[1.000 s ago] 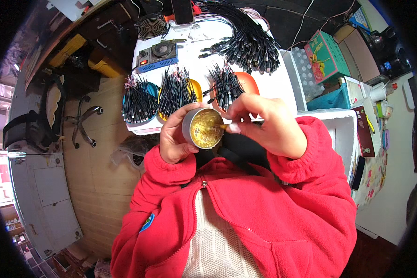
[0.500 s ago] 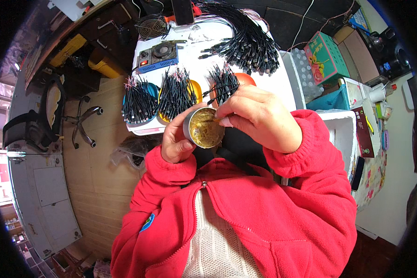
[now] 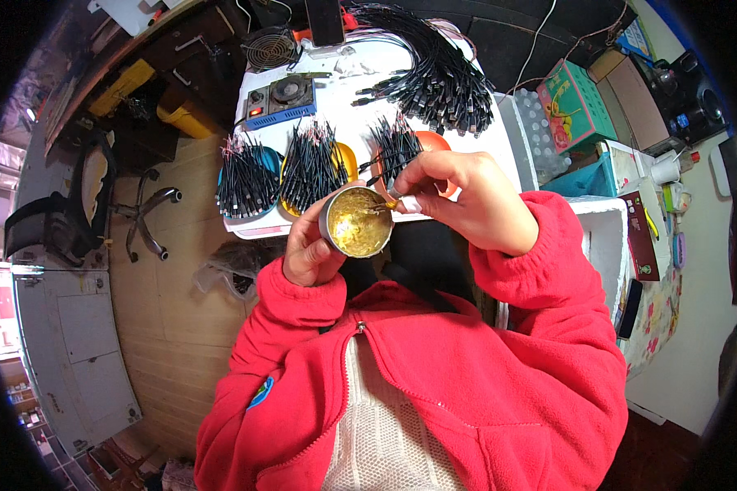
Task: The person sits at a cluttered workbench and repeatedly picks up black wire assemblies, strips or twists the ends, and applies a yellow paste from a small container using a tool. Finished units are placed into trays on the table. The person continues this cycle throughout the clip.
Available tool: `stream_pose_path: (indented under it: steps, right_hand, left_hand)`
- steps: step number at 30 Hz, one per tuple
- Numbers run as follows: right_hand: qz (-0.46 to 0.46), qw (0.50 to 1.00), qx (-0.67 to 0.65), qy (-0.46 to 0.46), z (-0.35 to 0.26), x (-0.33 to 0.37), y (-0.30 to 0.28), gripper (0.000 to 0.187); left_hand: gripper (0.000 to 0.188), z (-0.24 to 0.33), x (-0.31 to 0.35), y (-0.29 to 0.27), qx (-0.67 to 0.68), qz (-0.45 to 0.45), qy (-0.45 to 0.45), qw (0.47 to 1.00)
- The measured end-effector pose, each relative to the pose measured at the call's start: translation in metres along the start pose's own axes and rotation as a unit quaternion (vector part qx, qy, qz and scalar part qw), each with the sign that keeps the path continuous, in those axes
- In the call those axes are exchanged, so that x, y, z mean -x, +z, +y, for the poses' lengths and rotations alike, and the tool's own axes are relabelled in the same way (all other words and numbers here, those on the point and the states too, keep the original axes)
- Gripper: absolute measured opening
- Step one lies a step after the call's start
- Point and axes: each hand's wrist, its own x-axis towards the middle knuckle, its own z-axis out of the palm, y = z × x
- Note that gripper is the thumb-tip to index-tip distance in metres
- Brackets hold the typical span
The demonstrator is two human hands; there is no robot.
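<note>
Cupping a small round metal tin [image 3: 325, 217] from its left side in the left hand [image 3: 307, 255], with thumb low against the outer wall, fingers curved around the upper side and the open mouth facing up toward the camera. Pinching a thin brownish stick-like tool [image 3: 391, 205] between thumb and forefinger of the right hand [image 3: 479, 200], just beside the tin's upper right rim, with the far end reaching over that rim into the mouth. Holding on both sides: left fingers set to the tin's width, right fingertips drawn narrow on the tool. Hard to make out the tool's tip amid glare and mottled yellow-brown residue [image 3: 356, 233] inside the tin; cannot tell whether touching the bottom. Hidden from view: most of the left fingertips, behind the tin, and the right hand's lower fingers, folded under the palm. Partly covered by the right hand, on the white table [image 3: 499, 155]: an orange tray [image 3: 434, 141] and, in it, a bundle of black cables [image 3: 395, 151]. Cut off by the upper edge: a dark, upright, phone-like device [image 3: 325, 20].
</note>
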Motion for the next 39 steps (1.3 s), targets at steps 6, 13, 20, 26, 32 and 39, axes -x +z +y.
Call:
stream_pose_path:
  steps: [6, 13, 20, 26, 32, 39]
  right_hand:
    - [-0.043, 0.988, -0.109, 0.096, 0.017, -0.004, -0.002, 0.007]
    - [0.064, 0.996, -0.002, 0.058, 0.007, 0.0, -0.012, 0.012]
    - [0.126, 0.869, 0.29, -0.381, 0.016, -0.008, 0.005, 0.03]
    - [0.033, 0.847, 0.311, -0.429, 0.025, -0.009, 0.005, 0.027]
    - [0.015, 0.842, 0.333, -0.424, 0.021, -0.002, -0.017, 0.032]
    - [0.11, 0.886, 0.29, -0.344, 0.017, 0.001, -0.013, 0.033]
  left_hand:
    - [0.089, 0.001, 0.002, -0.006, 0.006, -0.017, 0.003, 1.0]
    - [0.08, 0.004, 0.005, -0.008, 0.036, -0.002, 0.014, 0.999]
    - [0.077, 0.004, 0.007, -0.005, 0.32, -0.028, -0.127, 0.938]
    - [0.077, 0.002, 0.006, -0.011, 0.385, -0.069, -0.112, 0.913]
    - [0.082, 0.009, 0.004, -0.014, 0.387, -0.074, -0.09, 0.915]
    - [0.086, 0.015, 0.004, -0.012, 0.207, -0.021, -0.071, 0.975]
